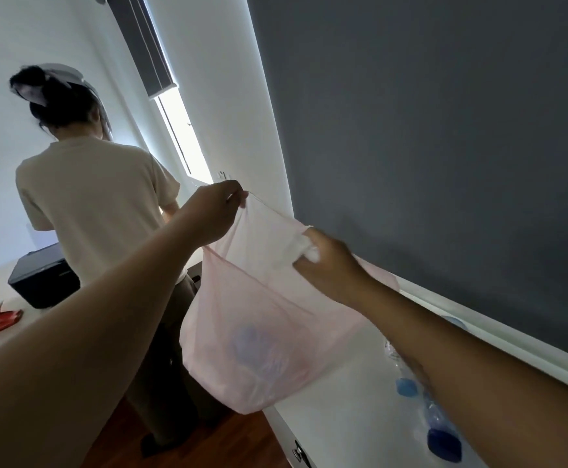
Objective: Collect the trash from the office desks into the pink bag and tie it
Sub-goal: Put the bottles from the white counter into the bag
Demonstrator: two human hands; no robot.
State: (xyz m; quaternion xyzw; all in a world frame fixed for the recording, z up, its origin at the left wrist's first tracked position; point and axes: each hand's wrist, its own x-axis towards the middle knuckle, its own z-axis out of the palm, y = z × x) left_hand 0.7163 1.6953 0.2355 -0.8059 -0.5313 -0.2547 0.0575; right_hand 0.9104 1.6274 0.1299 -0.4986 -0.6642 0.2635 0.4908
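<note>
Below left hand (215, 211) pinching its rim, pink bag (259, 332) hanging open, right hand (329, 265) clutching white tissue (301, 248) opposite

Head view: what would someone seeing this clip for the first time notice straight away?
The pink bag hangs open mid-frame, its rim pinched by the left hand while the right hand holds a crumpled white wad at its mouth. At left a second person stands with their back turned, and crushed blue-capped bottles lie on the white desk under the right forearm.
</note>
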